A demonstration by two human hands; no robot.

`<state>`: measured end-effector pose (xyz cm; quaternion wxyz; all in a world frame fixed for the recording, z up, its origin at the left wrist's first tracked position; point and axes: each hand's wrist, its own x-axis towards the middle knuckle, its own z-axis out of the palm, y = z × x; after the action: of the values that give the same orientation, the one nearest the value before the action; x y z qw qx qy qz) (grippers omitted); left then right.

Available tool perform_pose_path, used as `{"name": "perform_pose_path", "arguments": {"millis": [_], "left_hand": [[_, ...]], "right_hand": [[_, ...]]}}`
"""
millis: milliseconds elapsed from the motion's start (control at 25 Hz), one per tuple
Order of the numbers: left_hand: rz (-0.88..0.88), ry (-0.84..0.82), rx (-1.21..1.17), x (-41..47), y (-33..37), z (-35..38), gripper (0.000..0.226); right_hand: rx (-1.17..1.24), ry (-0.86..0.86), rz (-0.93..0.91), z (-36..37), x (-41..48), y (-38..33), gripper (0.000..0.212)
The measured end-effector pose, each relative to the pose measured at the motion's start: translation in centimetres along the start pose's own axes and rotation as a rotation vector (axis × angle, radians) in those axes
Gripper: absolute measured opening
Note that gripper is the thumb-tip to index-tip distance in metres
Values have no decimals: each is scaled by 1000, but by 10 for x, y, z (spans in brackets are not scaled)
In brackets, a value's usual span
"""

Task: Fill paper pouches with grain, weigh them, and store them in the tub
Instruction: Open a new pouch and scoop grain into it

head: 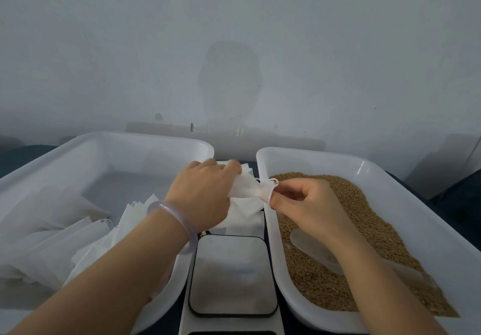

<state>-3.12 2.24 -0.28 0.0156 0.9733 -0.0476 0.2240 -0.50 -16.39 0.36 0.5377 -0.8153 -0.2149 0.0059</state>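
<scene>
Both hands grasp one paper pouch [247, 188]. Our left hand [205, 191] curls its fingers over the far end, and our right hand [304, 204] pinches the corner nearest the grain. We hold it in the air over the gap between the two tubs. The pouch looks flat and unfilled, and we judge that the two-handed hold is meant to part its mouth.

On our left is the storage tub [145, 136], within easy reach for dropping in finished work. White pouches [52, 243] already lie heaped in its near half. The grain tub [312, 156] sits on our right, under the hand that would scoop, and is spread with brown grain [364, 204]. The scale [231, 274] stands between the tubs, its platform bare, so a filled pouch would cross it on the way left. Just beyond it lies a stack of spare pouches [244, 217]. A translucent scoop [307, 241] rests on the grain, partly hidden by our right forearm. A pale bangle [171, 220] circles our left wrist.
</scene>
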Motion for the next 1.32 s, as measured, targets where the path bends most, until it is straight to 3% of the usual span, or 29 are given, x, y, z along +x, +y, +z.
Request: {"name": "perform_pose_path", "arguments": {"millis": [120,160,240,400,560,640,720,800,880,1040,1320], "left_hand": [[122,18,-53,-1,-3,0,93],[186,27,-103,0,1,0,98],[223,26,-154,3,12,4,83],[116,43,-226,7,12,14,35],[-11,2,-508,4,1,17,33],[-106,25,-705,5,-3,16,32],[-156,14,-802,6,-2,16,35],[-167,-16,-865,7,2,18,37],[-174,-27,-930,8,8,18,45],[-197,-58,-938,7,8,20,48],[-193,-117,-865,6,6,30,43]], "right_hand": [[-21,-5,17,2,0,1,21],[-44,-20,16,3,0,0,21],[-59,-27,-4,4,0,0,19],[-2,-64,-50,2,-3,-5,10],[-8,15,-8,-36,4,6,9],[-251,50,79,-78,5,28,11],[-628,-152,264,-119,-1,56,27],[-805,-419,502,-143,-12,82,46],[-858,-552,593,-144,-18,94,37],[-961,-396,442,-139,-9,95,21],[-981,-157,437,-142,19,98,32]]}}
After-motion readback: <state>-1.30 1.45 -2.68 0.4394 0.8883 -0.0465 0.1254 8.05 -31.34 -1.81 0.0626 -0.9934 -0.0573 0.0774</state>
